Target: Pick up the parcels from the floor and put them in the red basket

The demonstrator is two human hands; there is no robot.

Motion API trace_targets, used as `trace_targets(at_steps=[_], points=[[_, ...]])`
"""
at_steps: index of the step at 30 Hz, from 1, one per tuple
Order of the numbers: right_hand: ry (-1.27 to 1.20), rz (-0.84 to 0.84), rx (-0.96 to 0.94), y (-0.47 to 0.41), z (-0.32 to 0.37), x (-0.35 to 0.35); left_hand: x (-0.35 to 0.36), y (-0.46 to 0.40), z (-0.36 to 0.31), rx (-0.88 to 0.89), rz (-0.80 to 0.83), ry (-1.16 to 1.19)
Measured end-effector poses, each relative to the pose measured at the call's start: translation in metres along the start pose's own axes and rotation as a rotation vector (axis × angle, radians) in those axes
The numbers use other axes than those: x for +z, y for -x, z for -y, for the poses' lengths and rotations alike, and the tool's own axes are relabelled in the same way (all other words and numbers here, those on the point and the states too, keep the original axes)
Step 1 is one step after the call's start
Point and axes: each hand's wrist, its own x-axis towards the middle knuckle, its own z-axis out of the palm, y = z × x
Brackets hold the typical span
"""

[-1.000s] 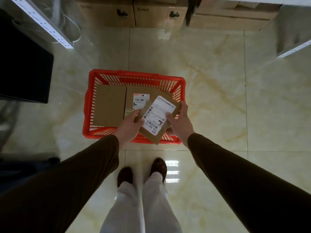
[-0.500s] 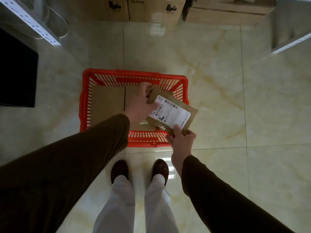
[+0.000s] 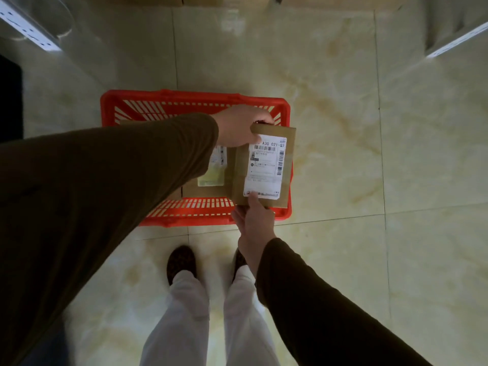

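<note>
Both hands grip labelled parcel [image 3: 265, 166]: left [image 3: 239, 126] far edge, right [image 3: 254, 223] near edge | over red basket [image 3: 169, 97]

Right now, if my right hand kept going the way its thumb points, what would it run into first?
The right hand points away from the body; its thumb already touches the parcel, so it meets that first. Depth below is unclear.

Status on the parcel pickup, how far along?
Done: at least one labelled parcel already lies in the red basket. In hand: a brown parcel with a white label is held over the basket's right side, the left hand gripping its far edge and the right hand pinching its near edge. Left: release it into the basket. No other parcels show on the visible floor.
</note>
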Motion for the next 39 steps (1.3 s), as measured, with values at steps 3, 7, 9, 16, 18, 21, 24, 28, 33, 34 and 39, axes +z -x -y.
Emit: trace_targets(at_steps=[3, 7, 9, 16, 18, 21, 24, 28, 33, 34, 39], points=[[0.042, -0.058, -0.037, -0.009, 0.003, -0.002, 0.006, -0.005, 0.004, -0.014, -0.003, 0.029], [0.035, -0.121, -0.085, -0.018, 0.01, -0.009, 0.011, -0.013, 0.002, 0.004, -0.002, 0.077], [0.035, -0.122, -0.112, -0.019, 0.006, -0.013, 0.01, -0.013, 0.004, -0.003, 0.003, 0.087], [0.112, -0.137, -0.095, -0.036, 0.002, -0.005, 0.016, -0.014, 0.027, -0.067, -0.028, 0.04], [0.162, -0.129, -0.075, -0.052, 0.005, -0.003, 0.022, -0.018, 0.035, -0.098, -0.036, 0.019], [0.231, -0.113, -0.064, -0.071, 0.012, 0.002, 0.027, -0.022, 0.045, -0.124, -0.074, -0.054], [0.323, -0.023, -0.066, -0.09, 0.014, 0.005, 0.033, -0.026, 0.058, -0.133, -0.116, -0.165], [0.306, 0.051, -0.018, -0.104, 0.016, 0.009, 0.041, -0.029, 0.069, -0.178, -0.178, -0.278], [0.329, 0.092, 0.014, -0.103, 0.018, 0.006, 0.047, -0.033, 0.064, -0.211, -0.19, -0.392], [0.335, 0.113, 0.014, -0.105, 0.019, 0.004, 0.048, -0.034, 0.064, -0.228, -0.174, -0.4], [0.444, 0.118, 0.11, -0.076, 0.036, 0.0, 0.037, -0.007, 0.055, -0.236, -0.191, -0.348]])
